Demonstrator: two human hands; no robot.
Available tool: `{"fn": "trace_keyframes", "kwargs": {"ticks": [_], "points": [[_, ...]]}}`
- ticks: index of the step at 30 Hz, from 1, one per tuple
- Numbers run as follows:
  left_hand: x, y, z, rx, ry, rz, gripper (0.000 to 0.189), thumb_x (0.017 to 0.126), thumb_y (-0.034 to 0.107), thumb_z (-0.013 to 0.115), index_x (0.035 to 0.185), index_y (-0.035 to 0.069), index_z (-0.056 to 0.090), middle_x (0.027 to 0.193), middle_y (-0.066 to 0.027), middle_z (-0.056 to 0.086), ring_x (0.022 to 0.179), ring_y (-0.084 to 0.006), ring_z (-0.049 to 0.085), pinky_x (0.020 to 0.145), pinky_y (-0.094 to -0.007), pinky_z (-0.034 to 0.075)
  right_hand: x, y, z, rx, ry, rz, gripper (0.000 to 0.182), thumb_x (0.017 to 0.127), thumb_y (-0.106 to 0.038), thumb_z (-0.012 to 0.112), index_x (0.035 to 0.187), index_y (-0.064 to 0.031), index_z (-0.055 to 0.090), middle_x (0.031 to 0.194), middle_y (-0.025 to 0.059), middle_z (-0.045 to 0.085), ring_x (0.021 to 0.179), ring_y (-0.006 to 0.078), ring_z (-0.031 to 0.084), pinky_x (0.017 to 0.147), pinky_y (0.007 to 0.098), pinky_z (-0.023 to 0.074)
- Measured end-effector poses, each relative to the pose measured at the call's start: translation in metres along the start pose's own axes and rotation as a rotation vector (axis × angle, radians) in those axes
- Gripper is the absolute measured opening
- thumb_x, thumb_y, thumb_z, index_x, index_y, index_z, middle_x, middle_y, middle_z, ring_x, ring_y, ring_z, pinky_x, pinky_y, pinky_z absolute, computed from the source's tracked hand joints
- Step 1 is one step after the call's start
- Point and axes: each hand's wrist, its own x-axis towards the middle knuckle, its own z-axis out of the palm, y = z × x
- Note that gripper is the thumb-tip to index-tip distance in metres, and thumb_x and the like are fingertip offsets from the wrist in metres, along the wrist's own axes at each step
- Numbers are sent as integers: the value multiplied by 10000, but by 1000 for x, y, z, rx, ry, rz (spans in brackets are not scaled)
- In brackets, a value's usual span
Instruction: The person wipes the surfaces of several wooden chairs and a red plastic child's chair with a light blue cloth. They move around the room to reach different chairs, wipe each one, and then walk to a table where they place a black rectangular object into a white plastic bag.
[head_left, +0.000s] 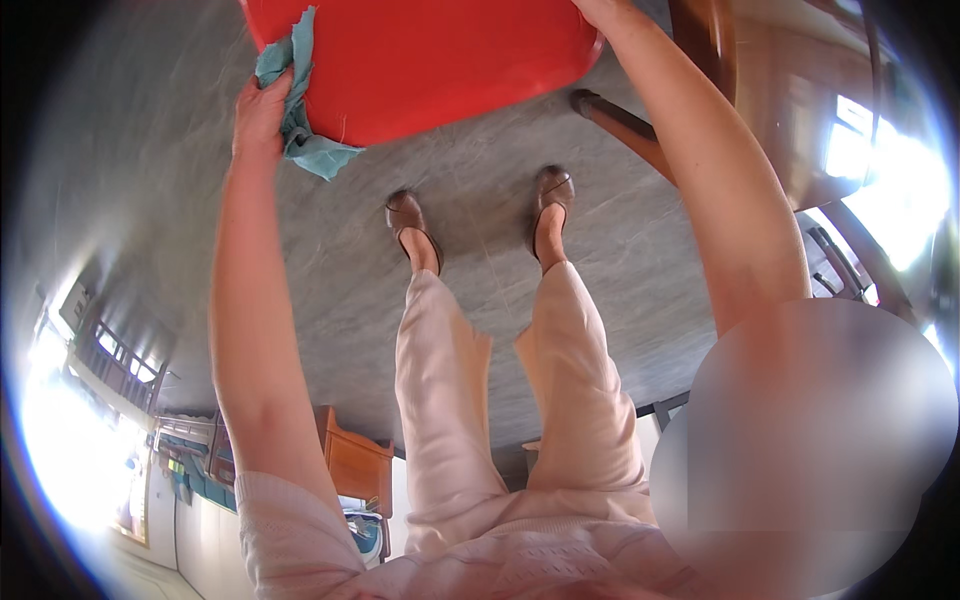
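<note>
A smooth red plastic piece with rounded corners, like a seat or a tabletop, spans the top of the view in front of me. My left hand grips a frayed teal cloth against its left edge, thumb on top. The cloth hangs past the near left corner. At the upper right, my right hand meets the red piece's right edge. The frame's top cuts off its fingers, so their grip is hidden.
Grey marbled floor lies under my brown shoes. To the right stands wooden furniture, with a slanting wooden leg near the red piece. An orange-brown wooden piece of furniture is behind me. A blurred patch covers the lower right.
</note>
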Motion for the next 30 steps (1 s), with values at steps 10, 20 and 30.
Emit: {"fn": "trace_keyframes", "kwargs": {"ticks": [10,20,30], "points": [[-23,-71,-24,521,263,-106,542,831,413,601,1229,57,513,1166,-119,585,1068,-265,554,905,-335,421,-95,-75,-186,-158,-192,-563,350,772,-85,575,1119,-43,555,1128,139,577,1091,325,525,915,428,415],[-76,57,156,735,-13,716,519,760,447,586,1128,80,600,1051,-212,618,973,-380,580,848,-438,457,-115,-13,-214,-482,-238,-700,238,787,-139,590,1019,-119,636,1120,56,602,1262,271,396,1008,516,274],[-82,-23,80,1052,-144,911,373,663,205,713,1027,178,635,1031,-69,523,1002,-279,516,851,-396,468,-118,0,-207,-405,-189,-640,140,722,-63,596,820,-142,658,1082,-81,603,1303,129,331,1023,528,233]]}}
